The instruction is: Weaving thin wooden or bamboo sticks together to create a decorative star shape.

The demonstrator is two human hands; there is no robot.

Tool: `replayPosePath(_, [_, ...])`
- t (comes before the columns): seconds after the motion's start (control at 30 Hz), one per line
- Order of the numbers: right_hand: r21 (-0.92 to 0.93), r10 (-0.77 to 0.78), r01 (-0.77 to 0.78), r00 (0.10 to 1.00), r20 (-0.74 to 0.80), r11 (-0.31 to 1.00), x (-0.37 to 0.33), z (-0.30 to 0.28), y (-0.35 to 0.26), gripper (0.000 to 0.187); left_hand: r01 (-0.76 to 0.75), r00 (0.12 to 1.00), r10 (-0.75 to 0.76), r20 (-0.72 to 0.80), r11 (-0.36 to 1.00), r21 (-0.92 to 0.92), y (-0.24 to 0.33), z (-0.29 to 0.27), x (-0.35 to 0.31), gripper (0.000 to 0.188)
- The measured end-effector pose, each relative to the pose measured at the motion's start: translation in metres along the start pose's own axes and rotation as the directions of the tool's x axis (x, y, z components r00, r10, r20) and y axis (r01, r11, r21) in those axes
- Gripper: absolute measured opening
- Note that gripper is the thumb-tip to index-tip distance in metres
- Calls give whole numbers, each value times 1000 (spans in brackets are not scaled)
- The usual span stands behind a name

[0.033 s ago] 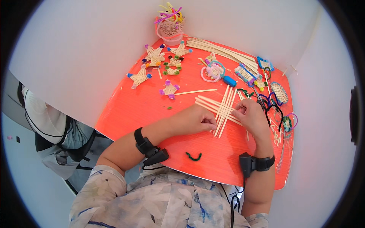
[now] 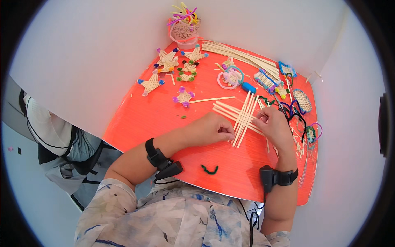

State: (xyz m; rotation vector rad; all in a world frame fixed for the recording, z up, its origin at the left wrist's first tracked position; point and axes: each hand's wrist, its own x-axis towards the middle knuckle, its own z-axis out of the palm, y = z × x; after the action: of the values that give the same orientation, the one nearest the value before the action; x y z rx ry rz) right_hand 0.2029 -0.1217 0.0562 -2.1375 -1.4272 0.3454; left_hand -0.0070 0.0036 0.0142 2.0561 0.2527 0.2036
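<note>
A lattice of pale woven bamboo strips (image 2: 245, 120) lies between my hands, its strips crossing at the middle with loose ends sticking out on every side. My left hand (image 2: 214, 129) is closed at the lattice's left edge, thumb and fingers pinched by the strip ends. On the other side, my right hand (image 2: 271, 124) pinches the right-hand ends of the strips. Its fingers partly hide those ends. Just beyond the lattice's upper ends is a small blue object (image 2: 248, 87). A short dark green pipe cleaner (image 2: 210, 169) lies curved near the table's front edge.
Woven stars (image 2: 151, 83) with coloured tips sit at the far left of the red table (image 2: 140, 127). Long bamboo strips (image 2: 242, 55) lie along the back, beside a pink basket (image 2: 184, 35) of pipe cleaners. Woven pieces, including an oval one (image 2: 302, 101), crowd the right side.
The lattice has shifted very slightly to the right, together with my right hand. My left hand stays almost where it was.
</note>
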Motion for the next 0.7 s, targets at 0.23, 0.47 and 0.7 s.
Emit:
replayPosePath(0.23, [138, -36, 52, 993, -116, 989, 3, -8, 6, 23, 65, 965, -157, -209, 919, -388, -17, -3, 7, 16])
replayPosePath(0.47, [111, -51, 59, 996, -78, 992, 3, 3, 4, 22, 131, 939, -277, -204, 836, -533, -14, 0, 16, 21])
replayPosePath(0.7, [316, 46, -83, 991, 123, 945, 7, -5, 15, 17, -29, 954, -167, -249, 774, -632, -25, 1, 19, 20])
